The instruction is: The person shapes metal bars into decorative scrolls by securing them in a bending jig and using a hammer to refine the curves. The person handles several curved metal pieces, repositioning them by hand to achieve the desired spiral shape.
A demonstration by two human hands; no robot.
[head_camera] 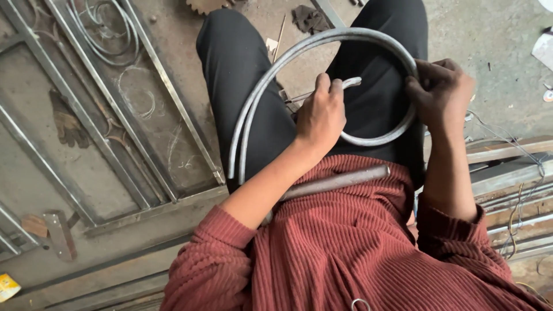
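I hold a grey metal strip bent into a spiral scroll above my lap. My left hand is closed around the scroll's inner end near the middle. At the scroll's right side, my right hand grips the outer curve. The strip's long tails run down to the left over my thigh. A straight steel bar lies across my lap against my ribbed red sweater. My legs in black trousers stretch forward.
A welded metal gate frame with scroll ornaments lies flat on the concrete floor at left. Steel bars and thin wires lie at right. A dark rag and a toothed disc lie at the top.
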